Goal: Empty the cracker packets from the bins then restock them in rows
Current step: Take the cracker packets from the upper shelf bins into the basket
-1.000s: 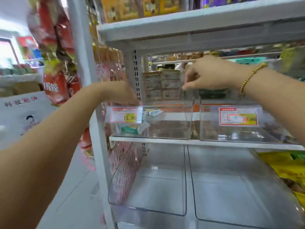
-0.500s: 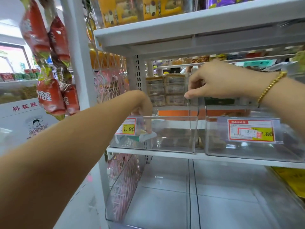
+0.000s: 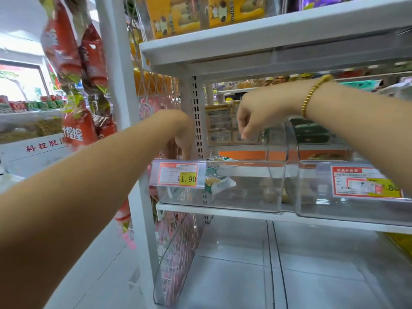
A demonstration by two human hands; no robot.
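a crinkled green-and-white cracker packet [image 3: 219,182] lies in the clear plastic bin [image 3: 256,195] at the shelf's [image 3: 223,211] left end. the left hand [image 3: 178,132] curls at its front-left rim, grip impossible to tell; the right hand [image 3: 254,114] hovers above, grip clenched on nothing.

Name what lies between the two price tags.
Head view: between the 11.90 tag and the right tag, a green-and-white packet lies in the left bin.
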